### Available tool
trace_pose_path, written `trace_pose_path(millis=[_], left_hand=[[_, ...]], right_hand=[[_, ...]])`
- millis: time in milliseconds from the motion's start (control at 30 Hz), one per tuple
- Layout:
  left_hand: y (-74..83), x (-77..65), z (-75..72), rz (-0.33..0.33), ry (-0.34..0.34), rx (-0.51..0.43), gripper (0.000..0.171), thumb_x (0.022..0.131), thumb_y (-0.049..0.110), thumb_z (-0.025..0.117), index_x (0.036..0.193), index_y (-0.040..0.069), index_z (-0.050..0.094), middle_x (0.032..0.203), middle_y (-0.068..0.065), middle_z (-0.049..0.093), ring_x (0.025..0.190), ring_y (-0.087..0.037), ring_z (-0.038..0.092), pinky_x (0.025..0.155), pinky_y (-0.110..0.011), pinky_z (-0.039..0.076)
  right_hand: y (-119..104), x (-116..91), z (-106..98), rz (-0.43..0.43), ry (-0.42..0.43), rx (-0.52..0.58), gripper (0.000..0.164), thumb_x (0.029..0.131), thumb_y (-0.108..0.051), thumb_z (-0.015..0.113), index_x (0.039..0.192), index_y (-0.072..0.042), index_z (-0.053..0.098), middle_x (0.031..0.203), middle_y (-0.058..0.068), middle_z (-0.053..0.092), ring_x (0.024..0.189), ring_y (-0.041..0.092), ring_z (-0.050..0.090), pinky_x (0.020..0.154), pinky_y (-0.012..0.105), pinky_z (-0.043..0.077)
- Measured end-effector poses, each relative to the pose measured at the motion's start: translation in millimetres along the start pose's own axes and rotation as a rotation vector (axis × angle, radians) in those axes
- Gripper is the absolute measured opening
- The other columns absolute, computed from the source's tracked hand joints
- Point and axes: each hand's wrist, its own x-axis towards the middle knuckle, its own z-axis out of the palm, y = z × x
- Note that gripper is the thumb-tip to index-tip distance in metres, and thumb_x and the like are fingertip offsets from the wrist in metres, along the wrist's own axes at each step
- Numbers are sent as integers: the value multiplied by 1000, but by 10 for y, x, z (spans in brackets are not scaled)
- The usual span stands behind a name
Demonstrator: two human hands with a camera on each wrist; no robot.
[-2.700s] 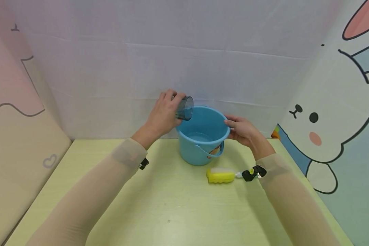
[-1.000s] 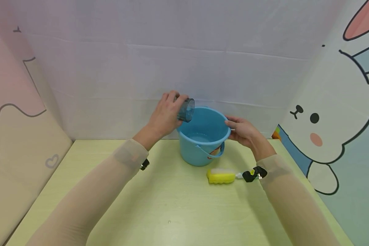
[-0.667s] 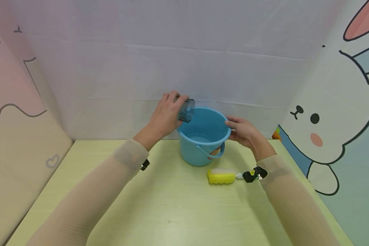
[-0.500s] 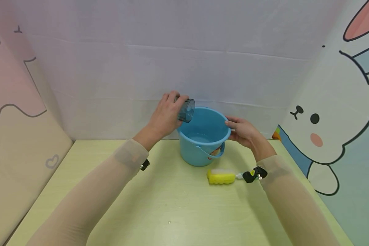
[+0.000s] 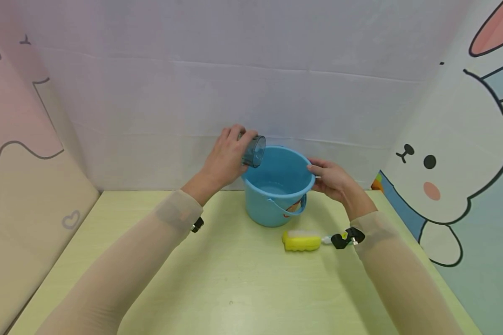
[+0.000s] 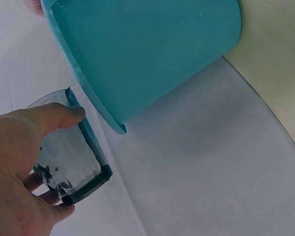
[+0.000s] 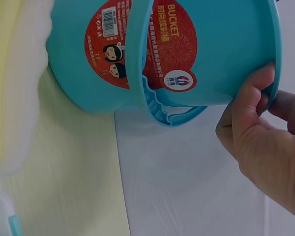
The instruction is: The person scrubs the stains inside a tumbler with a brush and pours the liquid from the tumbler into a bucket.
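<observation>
I find the left hand, at the centre of the frame, with fingers and thumb curled round a clear dark cup. The cup lies on its side in that hold, its mouth facing right, above the left rim of a blue bucket. The bucket stands on the worktop, slightly right of centre. I record the right hand pinching the bucket's rim on its right side. A shallow layer of clear liquid appears to lie in the bottom; how much the cup retains I cannot tell.

Risks, in my judgement: if the cup drifts left, any liquid left in it could run down outside the bucket, since its mouth barely clears the rim. Wet, smooth cup walls could slip through the fingers. A knock from the cup, or a pull by the right hand, could tip the bucket. A shift towards the lower right could make it strike the yellow and white sponge lying in front, whose handle the right wrist's camera partly hides.
</observation>
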Motion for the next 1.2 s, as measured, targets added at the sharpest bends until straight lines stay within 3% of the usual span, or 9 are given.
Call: trace_pose_path(millis=[1200], left_hand=[[-4,15,19,26,11,35,81,81,7,92,151,11,53,139,-17,50,124,-38,46,105,-50,47]], right_hand=[[-20,-4,-1,2,5,-18,60,115,-22,48,169,-10,25,162,20,40,114,26,66,84,27,61]])
